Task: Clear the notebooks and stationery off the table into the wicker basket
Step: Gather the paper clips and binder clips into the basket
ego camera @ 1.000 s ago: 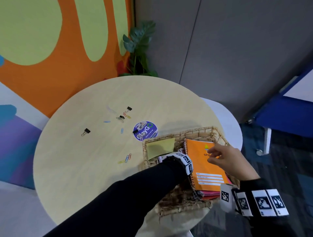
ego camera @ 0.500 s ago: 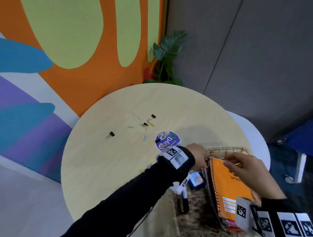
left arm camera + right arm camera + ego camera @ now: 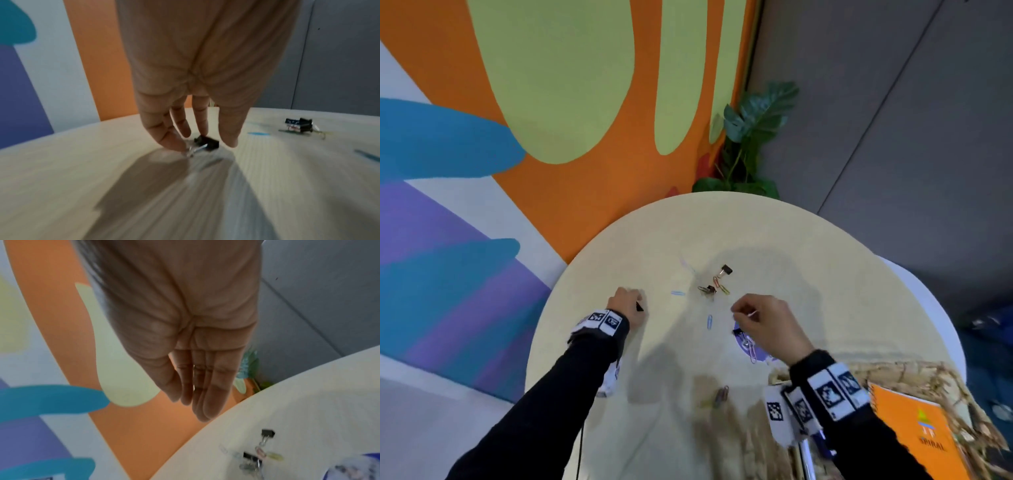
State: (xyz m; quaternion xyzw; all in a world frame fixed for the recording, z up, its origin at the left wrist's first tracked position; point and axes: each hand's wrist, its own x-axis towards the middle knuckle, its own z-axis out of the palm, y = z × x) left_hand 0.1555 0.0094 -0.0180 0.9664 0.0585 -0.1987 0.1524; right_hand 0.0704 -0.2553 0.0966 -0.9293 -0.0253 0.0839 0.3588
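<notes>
Reaching toward the tabletop's left edge, the left hand point(image 3: 191, 91) has its fingertips closing around a black binder clip point(image 3: 206, 143) (not yet lifted); it could skid off. The right hand point(image 3: 185, 337) hovers straight-fingered, empty, wicker basket point(image 3: 914, 377) near-right.

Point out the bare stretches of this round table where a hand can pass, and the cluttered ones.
Bare: the round table along its far rim toward the plant, and the near-left edge beside the left hand. Crowded: the middle, where binder clips and paper clips lie scattered ahead of the right hand, and the wicker basket at near right.
</notes>
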